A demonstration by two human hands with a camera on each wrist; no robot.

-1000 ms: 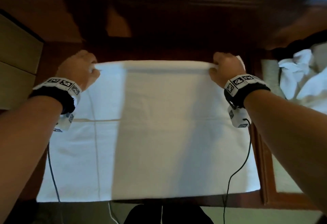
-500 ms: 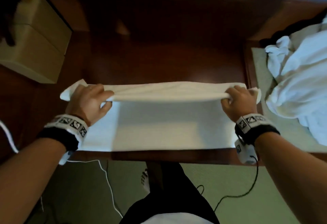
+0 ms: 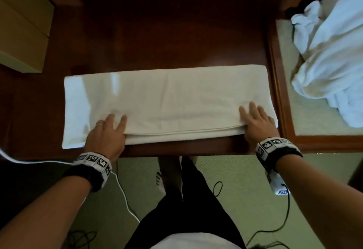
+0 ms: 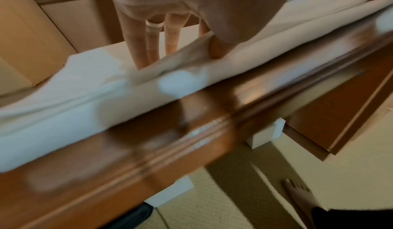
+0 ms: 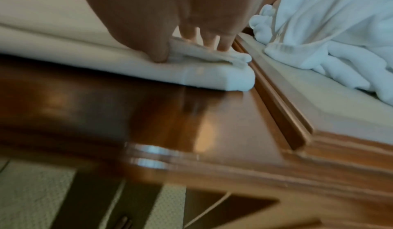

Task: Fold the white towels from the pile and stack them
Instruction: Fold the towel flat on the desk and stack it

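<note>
A white towel (image 3: 176,99) lies folded into a long strip on the dark wooden table (image 3: 167,32), close to its near edge. My left hand (image 3: 111,126) is on the strip's near left part, fingers (image 4: 138,47) flat on top and thumb tucked at the upper layer's edge. At the near right corner my right hand (image 3: 253,116) holds the upper layer the same way, cloth (image 5: 202,52) bunched between thumb and fingers. The unfolded white towel pile (image 3: 330,56) sits to the right, also in the right wrist view (image 5: 329,30).
The pile rests on a green-topped wooden surface (image 3: 288,101) butting against the table's right side. A cardboard box (image 3: 21,22) stands at the far left. Cables (image 3: 125,195) trail over the floor by my legs, below the table's front edge (image 3: 176,150).
Both hands carried the towel's far edge toward me and laid it on the near edge, folding the towel in half. Their fingers have flattened onto the cloth.
</note>
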